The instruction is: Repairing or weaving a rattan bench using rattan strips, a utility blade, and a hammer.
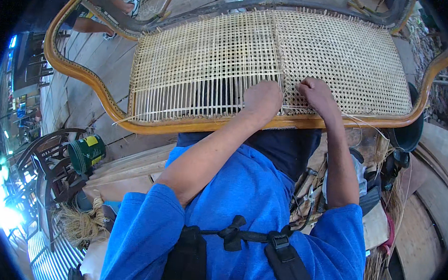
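In the middle of the scene, across the person's lap, lies a pale woven cane panel (213,67) set in a curved, glossy orange-brown wooden seat frame (84,75). The right half of the panel is densely woven; the left half is an open grid, with bare upright strands along its near edge. The left hand (262,98) rests on the panel's near edge where the two halves meet, fingers curled down into the weave; whether they pinch a strand cannot be told. Just beside it, the right hand (314,91) has its fingers bunched together on a thin loose cane strand (361,121) that trails right over the frame. Near left, on the plank floor, lies a green tin can (85,153) beside a dark wooden chair (48,165).
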